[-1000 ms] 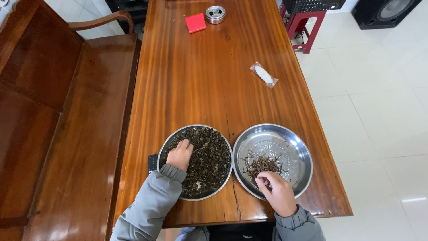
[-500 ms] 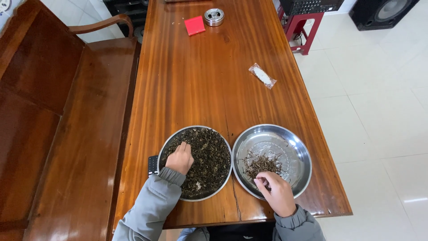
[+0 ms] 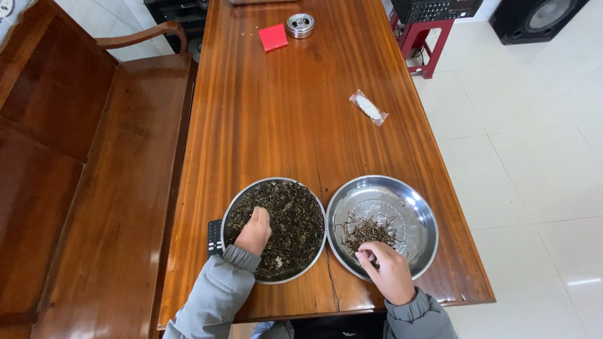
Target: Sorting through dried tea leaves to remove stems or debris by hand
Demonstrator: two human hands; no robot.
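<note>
At lower centre, the left hand (image 3: 254, 230) is pressed, fingers curled, into the dark leaves (image 3: 290, 220) of the left tray (image 3: 274, 280). Just right, the right hand (image 3: 388, 270) is pinched on stems (image 3: 369, 231) in the right tray (image 3: 419, 213).

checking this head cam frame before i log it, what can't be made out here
- Head view: the left hand has its fingertips buried in the dark dried leaves, so whether it grips any is hidden.
- Right hand: curled fingers cover whatever it pinches above the stems.
- Dark flat object: partly under the left plate's rim; its kind is unclear.
- Small packet: contents too small to tell.
</note>
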